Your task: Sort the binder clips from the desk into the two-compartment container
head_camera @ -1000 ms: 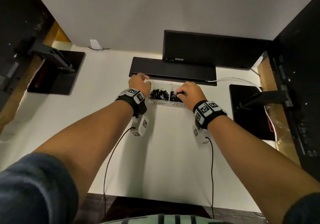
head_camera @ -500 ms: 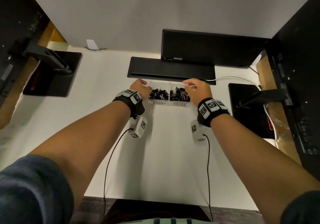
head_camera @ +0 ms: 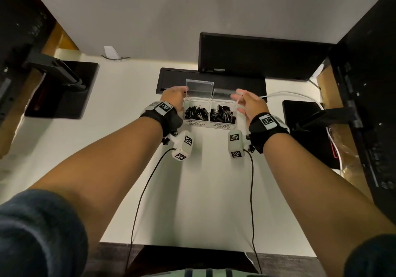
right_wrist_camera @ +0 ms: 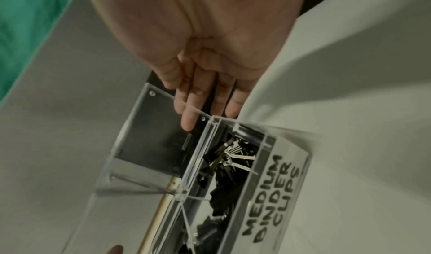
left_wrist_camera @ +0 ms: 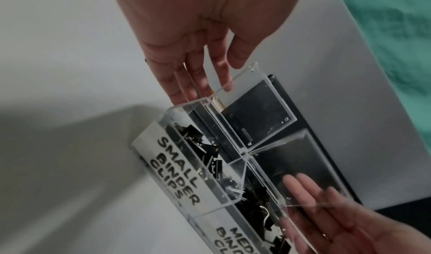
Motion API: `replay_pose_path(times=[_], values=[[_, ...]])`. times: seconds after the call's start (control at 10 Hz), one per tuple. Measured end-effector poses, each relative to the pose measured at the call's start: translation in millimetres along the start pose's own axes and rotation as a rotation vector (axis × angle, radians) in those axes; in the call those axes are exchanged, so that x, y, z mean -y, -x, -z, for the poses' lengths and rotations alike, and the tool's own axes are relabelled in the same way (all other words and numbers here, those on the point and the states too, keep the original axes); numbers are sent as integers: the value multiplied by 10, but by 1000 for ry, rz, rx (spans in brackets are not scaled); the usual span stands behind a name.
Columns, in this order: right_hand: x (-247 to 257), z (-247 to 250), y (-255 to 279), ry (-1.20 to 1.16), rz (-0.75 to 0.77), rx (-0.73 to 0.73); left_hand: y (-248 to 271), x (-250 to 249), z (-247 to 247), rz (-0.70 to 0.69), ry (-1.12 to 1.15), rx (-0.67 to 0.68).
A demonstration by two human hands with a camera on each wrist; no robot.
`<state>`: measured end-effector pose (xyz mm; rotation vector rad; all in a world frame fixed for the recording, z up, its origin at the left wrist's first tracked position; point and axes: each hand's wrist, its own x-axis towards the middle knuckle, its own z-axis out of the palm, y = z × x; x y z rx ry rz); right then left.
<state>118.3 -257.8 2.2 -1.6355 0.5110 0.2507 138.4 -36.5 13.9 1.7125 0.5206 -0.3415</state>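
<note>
Both forearms reach forward over the white desk, one at each end of the clear container. The left hand has its fingers straight and relaxed, tips touching the raised lid over the left compartment. The right hand is also loosely spread, its fingers against the second lid, which tilts lower. The container lies with its long side running left to right, labels toward the person. Black binder clips fill both compartments. Just behind lies a black keyboard, then a monitor.
</note>
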Motion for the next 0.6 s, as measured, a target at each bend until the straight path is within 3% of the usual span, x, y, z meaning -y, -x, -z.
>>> replay_pose_path(times=[0.1,0.2,0.3,0.6], values=[[-43,0,152,41,78,-19,80,77,-3,-11,49,-9],[-189,-13,260,202,184,-89,167,250,7,-83,-106,-22],[-364,-37,305,305,208,-110,172,449,-28,-98,-157,-33],[-287,-63,330,297,191,-84,289,419,52,-161,-185,-108]])
